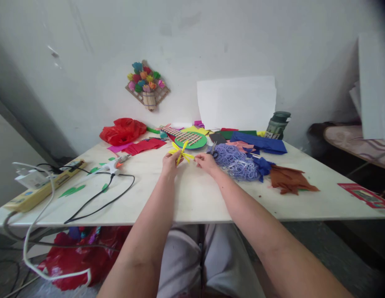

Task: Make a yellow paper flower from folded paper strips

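A yellow paper flower with several narrow petals is held up over the near middle of the white table. My left hand pinches it from the left, its fingertips behind the petals. My right hand has thumb and fingers closed on the tip of a petal at the right. Just behind the flower lies a green oval board with a lattice of thin sticks on it. Scissors rest right of my right hand, against a heap of purple string.
Left on the table are a glue gun with a looping black cord, green paper leaves and a yellow power strip. Red paper lies behind. At right are blue paper, brown paper and a dark green jar.
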A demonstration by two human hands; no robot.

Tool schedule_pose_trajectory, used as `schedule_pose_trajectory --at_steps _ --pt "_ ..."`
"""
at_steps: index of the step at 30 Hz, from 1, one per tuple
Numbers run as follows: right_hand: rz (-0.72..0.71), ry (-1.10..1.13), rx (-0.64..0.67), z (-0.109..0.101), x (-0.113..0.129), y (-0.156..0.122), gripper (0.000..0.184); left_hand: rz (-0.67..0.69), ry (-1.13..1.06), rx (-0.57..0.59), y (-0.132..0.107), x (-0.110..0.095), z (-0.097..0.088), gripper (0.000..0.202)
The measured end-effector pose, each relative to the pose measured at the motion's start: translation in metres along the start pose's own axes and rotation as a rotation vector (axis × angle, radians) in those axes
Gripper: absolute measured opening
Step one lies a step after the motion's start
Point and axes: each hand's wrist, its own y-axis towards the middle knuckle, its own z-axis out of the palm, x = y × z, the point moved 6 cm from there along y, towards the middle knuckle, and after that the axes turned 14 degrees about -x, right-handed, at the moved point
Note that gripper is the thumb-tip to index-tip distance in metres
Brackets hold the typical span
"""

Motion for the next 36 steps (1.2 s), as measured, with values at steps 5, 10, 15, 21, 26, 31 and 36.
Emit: schedule_pose_trajectory --at_steps 5,10,15,21,26,31,36 --pt "-0.207 -0.436 -0.182 -0.019 0.014 -0.001 0.023 -0.032 0.016 -0.018 0.0 0.003 -0.001 0.022" --pt "-0.281 -0.755 -0.373 -0.045 0.019 0.002 0.036 -0.061 0.032 -0.01 -0.003 0.006 0.001 0.027" --pt "-0.025 -0.902 -0.275 -0.055 -0.005 0.009 0.047 -0.077 0.087 0.019 -0.004 0.01 0.003 0.028" --pt "-0.027 -0.945 -0.172 -0.048 -0.001 0.008 0.039 -0.071 0.106 0.041 -0.003 0.011 0.004 0.032" --pt "0.022 -0.985 -0.144 -0.05 0.0 0.008 0.042 -0.074 0.122 0.048 -0.003 0.011 0.005 0.033" --pt "-0.009 -0.979 -0.201 -0.053 0.006 0.007 0.031 -0.067 0.116 0.043 -0.003 0.011 0.004 0.033" --pt "0.0 -0.973 -0.248 -0.055 0.009 0.005 0.033 -0.049 0.123 0.014 -0.001 0.01 0.002 0.034"
